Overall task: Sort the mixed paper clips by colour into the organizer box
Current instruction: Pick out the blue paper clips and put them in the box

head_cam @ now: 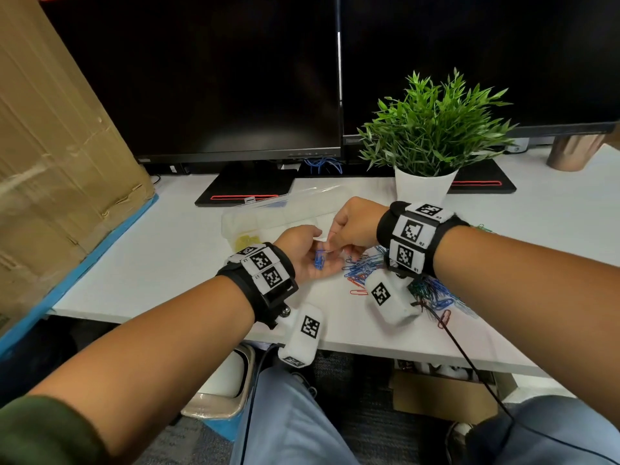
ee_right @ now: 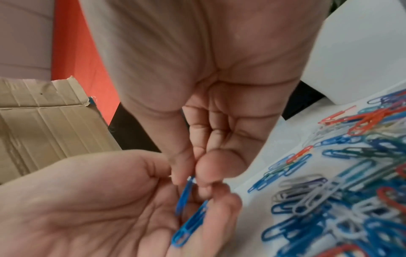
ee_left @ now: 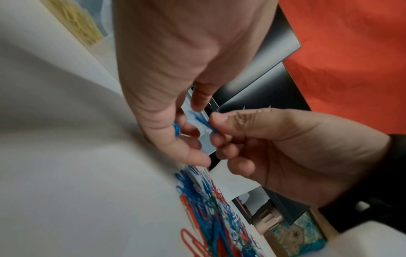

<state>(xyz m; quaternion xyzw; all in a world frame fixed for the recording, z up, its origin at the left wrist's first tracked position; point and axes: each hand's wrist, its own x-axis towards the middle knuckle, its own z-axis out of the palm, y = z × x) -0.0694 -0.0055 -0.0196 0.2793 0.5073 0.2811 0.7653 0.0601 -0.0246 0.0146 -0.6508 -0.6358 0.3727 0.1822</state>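
Your right hand (ee_right: 197, 173) pinches one blue clip (ee_right: 184, 196); your cupped, relaxed left hand (ee_right: 98, 208) cradles others. Lower it fully onto the palm before releasing, keeping blues together.

Each bare forearm wore a broad black wrist strap (head_cam: 387, 226) carrying white square tiles printed with black pixel-pattern markers; the right-hand tiles were lettered R1, R2 and R3. From each strap hung a white block-shaped camera housing (head_cam: 303, 333) with another black marker on its face, the left one joined by a small silver screw. A thin black cable (head_cam: 469, 360) trailed from the right wrist unit down toward the lap. A dark green sleeve (head_cam: 40, 434) covered the left upper arm, and the legs wore light blue jeans (head_cam: 285, 421).
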